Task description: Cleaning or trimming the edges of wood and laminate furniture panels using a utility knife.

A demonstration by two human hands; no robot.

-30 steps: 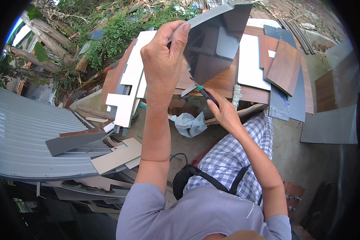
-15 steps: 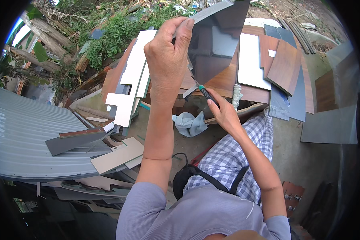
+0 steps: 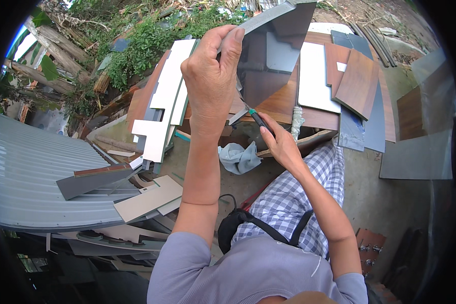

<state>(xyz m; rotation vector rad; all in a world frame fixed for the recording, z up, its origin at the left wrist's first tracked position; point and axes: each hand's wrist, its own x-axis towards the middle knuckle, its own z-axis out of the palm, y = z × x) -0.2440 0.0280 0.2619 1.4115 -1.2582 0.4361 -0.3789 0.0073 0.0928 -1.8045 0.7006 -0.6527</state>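
Observation:
My left hand (image 3: 210,78) is raised, fingers closed around the edge of a dark glossy panel (image 3: 271,66) that stands tilted above the work surface. A pale grey edge (image 3: 266,16) runs along the panel's top. Lower and to the right, my right hand (image 3: 282,141) grips a slim hand tool (image 3: 258,118) with a black-and-green handle. Its thin metal end points up toward the lower part of the panel, near my left wrist; I cannot tell whether it touches. Just below lies a narrow grey strip (image 3: 238,116). A light-blue cloth (image 3: 239,157) hangs under the work surface.
White notched boards (image 3: 164,101) lie at the left of the table. To the right are stacked a white panel (image 3: 319,76), brown wood-look boards (image 3: 357,83) and grey sheets. More offcuts (image 3: 149,197) rest by a corrugated metal sheet (image 3: 45,172). A grey panel (image 3: 415,159) stands far right.
Both hands keep their grips, with only slight shifts. The panel's top edge is tilted a little differently, and the whole view has moved slightly.

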